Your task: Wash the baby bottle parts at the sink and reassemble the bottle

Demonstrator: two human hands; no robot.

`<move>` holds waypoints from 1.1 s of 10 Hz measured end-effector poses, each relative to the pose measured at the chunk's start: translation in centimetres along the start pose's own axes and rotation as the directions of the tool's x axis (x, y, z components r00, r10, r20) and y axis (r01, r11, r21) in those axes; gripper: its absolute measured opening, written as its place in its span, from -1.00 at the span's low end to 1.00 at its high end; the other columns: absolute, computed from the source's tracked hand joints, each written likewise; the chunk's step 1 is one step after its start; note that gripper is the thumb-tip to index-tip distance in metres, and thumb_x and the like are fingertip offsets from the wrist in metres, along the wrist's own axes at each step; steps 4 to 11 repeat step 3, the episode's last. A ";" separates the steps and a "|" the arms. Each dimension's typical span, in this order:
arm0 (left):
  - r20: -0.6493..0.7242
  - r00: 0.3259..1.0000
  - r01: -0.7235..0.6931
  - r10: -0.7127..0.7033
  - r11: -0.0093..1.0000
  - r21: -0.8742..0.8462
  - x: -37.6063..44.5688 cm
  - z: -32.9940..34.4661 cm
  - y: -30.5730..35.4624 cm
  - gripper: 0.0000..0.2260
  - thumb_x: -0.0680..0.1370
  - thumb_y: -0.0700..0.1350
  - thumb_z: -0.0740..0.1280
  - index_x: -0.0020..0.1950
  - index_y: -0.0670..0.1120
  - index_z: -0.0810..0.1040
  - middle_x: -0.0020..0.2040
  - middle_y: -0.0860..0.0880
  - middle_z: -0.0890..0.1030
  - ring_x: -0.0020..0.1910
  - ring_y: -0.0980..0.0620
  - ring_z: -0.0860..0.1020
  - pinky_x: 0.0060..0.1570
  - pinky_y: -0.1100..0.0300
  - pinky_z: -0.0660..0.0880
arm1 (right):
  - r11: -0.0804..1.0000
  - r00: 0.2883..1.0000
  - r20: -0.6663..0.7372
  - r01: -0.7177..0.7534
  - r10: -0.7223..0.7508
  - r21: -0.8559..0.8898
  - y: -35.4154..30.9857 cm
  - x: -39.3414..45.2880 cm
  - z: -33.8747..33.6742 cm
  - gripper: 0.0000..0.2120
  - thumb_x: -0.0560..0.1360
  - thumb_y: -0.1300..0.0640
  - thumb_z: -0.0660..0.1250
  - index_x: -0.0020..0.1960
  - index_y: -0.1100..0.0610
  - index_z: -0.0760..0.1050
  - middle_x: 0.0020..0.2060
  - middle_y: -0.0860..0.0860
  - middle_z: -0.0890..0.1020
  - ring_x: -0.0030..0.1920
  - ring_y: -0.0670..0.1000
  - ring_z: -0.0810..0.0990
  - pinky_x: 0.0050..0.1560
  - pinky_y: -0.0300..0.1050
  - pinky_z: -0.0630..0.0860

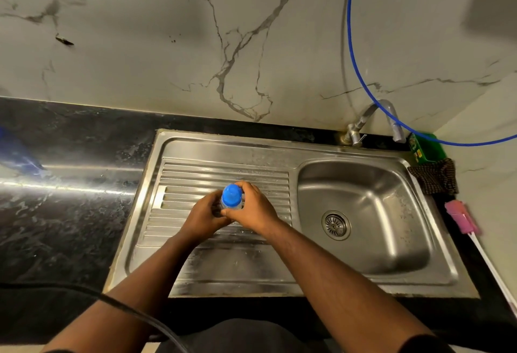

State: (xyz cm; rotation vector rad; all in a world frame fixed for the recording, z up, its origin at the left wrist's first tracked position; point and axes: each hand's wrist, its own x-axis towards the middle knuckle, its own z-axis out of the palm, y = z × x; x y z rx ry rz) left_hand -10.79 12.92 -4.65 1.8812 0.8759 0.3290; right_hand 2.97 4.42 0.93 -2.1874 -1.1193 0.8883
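Observation:
A clear baby bottle with a blue cap stands upright on the ridged drainboard of the steel sink. My left hand grips the bottle's body from the left. My right hand wraps around the bottle just below the cap from the right, thumb in front. The bottle's lower body is mostly hidden behind both hands. The cap sits on top of the bottle.
The sink basin with its drain lies to the right, a tap and blue hose behind it. A green box, checked cloth and pink bottle brush sit at the right. Black counter spreads left; a black cable crosses the front.

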 end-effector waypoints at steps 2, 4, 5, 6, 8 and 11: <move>0.012 1.000 -0.002 0.002 1.000 -0.015 -0.3 -0.3 -0.6 -0.41 0.44 -0.21 0.56 0.42 -0.03 0.46 0.13 0.17 0.61 0.02 0.20 0.66 0.03 0.20 0.65 | 1.000 0.999 0.048 -0.014 0.014 0.007 0.2 -0.3 -0.5 -0.21 0.42 0.04 0.59 0.53 -0.02 0.27 0.43 -0.01 0.47 0.34 0.04 0.51 0.26 0.00 0.54; -0.057 0.997 0.047 -0.050 0.998 -0.043 -1.2 -0.6 -0.7 -0.44 0.48 -0.34 0.45 0.46 -0.13 0.41 0.20 0.02 0.58 -0.04 0.21 0.63 -0.07 0.20 0.65 | 0.998 0.991 0.122 -0.041 0.047 -0.050 1.2 -0.5 -1.6 -0.08 0.43 0.14 0.55 0.63 -0.03 0.12 0.56 0.01 0.35 0.42 0.12 0.49 0.34 0.08 0.52; -0.057 0.997 0.047 -0.050 0.998 -0.043 -1.2 -0.6 -0.7 -0.44 0.48 -0.34 0.45 0.46 -0.13 0.41 0.20 0.02 0.58 -0.04 0.21 0.63 -0.07 0.20 0.65 | 0.998 0.991 0.122 -0.041 0.047 -0.050 1.2 -0.5 -1.6 -0.08 0.43 0.14 0.55 0.63 -0.03 0.12 0.56 0.01 0.35 0.42 0.12 0.49 0.34 0.08 0.52; -0.057 0.997 0.047 -0.050 0.998 -0.043 -1.2 -0.6 -0.7 -0.44 0.48 -0.34 0.45 0.46 -0.13 0.41 0.20 0.02 0.58 -0.04 0.21 0.63 -0.07 0.20 0.65 | 0.998 0.991 0.122 -0.041 0.047 -0.050 1.2 -0.5 -1.6 -0.08 0.43 0.14 0.55 0.63 -0.03 0.12 0.56 0.01 0.35 0.42 0.12 0.49 0.34 0.08 0.52; -0.057 0.997 0.047 -0.050 0.998 -0.043 -1.2 -0.6 -0.7 -0.44 0.48 -0.34 0.45 0.46 -0.13 0.41 0.20 0.02 0.58 -0.04 0.21 0.63 -0.07 0.20 0.65 | 0.998 0.991 0.122 -0.041 0.047 -0.050 1.2 -0.5 -1.6 -0.08 0.43 0.14 0.55 0.63 -0.03 0.12 0.56 0.01 0.35 0.42 0.12 0.49 0.34 0.08 0.52; -0.057 0.997 0.047 -0.050 0.998 -0.043 -1.2 -0.6 -0.7 -0.44 0.48 -0.34 0.45 0.46 -0.13 0.41 0.20 0.02 0.58 -0.04 0.21 0.63 -0.07 0.20 0.65 | 0.998 0.991 0.122 -0.041 0.047 -0.050 1.2 -0.5 -1.6 -0.08 0.43 0.14 0.55 0.63 -0.03 0.12 0.56 0.01 0.35 0.42 0.12 0.49 0.34 0.08 0.52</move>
